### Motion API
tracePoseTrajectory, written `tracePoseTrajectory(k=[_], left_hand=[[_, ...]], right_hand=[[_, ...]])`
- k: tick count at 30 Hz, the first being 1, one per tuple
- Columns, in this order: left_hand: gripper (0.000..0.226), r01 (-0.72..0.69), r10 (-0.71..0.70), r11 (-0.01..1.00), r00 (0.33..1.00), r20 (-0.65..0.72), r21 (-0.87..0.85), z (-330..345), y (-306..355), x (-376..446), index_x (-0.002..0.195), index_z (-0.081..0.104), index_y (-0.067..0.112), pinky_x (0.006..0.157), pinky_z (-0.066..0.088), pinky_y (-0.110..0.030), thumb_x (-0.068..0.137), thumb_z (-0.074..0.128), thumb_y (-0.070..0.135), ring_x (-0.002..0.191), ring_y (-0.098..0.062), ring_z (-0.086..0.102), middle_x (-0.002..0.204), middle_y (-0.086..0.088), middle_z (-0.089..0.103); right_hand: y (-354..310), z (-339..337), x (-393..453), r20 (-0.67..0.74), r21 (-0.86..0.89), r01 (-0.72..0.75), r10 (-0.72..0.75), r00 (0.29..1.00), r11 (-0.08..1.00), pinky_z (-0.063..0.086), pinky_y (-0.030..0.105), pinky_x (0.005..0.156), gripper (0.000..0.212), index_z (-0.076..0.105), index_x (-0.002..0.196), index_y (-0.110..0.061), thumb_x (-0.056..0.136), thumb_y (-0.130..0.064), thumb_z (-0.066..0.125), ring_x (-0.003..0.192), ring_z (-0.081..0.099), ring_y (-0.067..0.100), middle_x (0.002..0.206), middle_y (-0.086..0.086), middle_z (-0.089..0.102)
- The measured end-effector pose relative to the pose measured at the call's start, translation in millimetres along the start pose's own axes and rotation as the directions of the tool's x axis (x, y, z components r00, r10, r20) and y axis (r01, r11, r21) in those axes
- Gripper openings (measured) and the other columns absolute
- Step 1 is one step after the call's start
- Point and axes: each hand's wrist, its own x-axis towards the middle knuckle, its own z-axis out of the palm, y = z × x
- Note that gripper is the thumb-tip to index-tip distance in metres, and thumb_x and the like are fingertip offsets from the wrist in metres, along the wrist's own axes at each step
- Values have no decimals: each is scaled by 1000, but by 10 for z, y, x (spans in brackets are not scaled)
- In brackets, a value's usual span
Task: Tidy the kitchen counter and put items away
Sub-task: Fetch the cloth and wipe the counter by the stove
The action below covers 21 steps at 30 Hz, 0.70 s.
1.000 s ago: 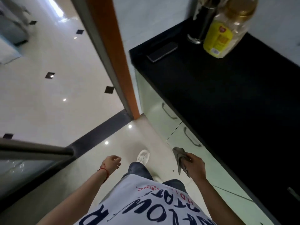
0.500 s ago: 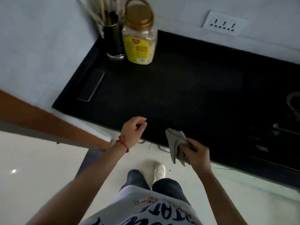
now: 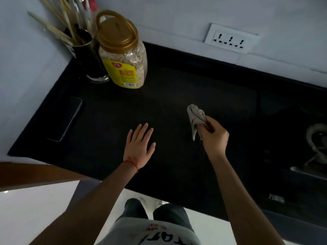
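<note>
A crumpled grey cloth (image 3: pixel 196 117) hangs over the black desk (image 3: pixel 177 89), right of its middle, pinched in the grip of the right hand (image 3: pixel 213 137). The left hand (image 3: pixel 139 143) lies flat to its left, fingers spread, holding nothing. At the far left stand a gold-lidded jar (image 3: pixel 123 55) and a utensil holder (image 3: pixel 88 55), just beside each other; a phone (image 3: pixel 68 119) lies near the left edge.

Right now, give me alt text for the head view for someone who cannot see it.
Over a black counter, the right hand grips a bunched grey cloth while the left hand is spread open. A phone, utensil holder and gold-lidded jar stand at left.
</note>
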Motion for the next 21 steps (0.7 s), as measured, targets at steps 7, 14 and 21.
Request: tracePoseTrajectory(k=[7,14,21], left_hand=[[56,35,-32,997,998,-49,64,35,1,33,137,39,21,114,21,-44,87,31,46,139,-24,33,148,-3,38],[53,37,-31,998,995,-91,58,82,-10,44,134,40,22,111,32,-46,86,38,43,135,-22,38,145,-3,44],[53,32,-24,997,993,-117,71,122,-26,56,135,37,24,113,29,-44,86,38,44,136,-19,32,146,-2,42]], right_hand=[[-77,262,1122,3,-285,233,-242,970,930,47,35,101,38,57,122,-12,84,-12,61,113,58,16,122,6,62],[-171,506,1835,78,-451,441,-458,886,776,44,40,102,38,56,124,-9,87,-11,51,122,52,27,129,12,59],[-1,709,1925,283,-563,473,-379,881,678,35,45,109,42,49,131,-9,89,-8,50,133,40,28,142,12,45]])
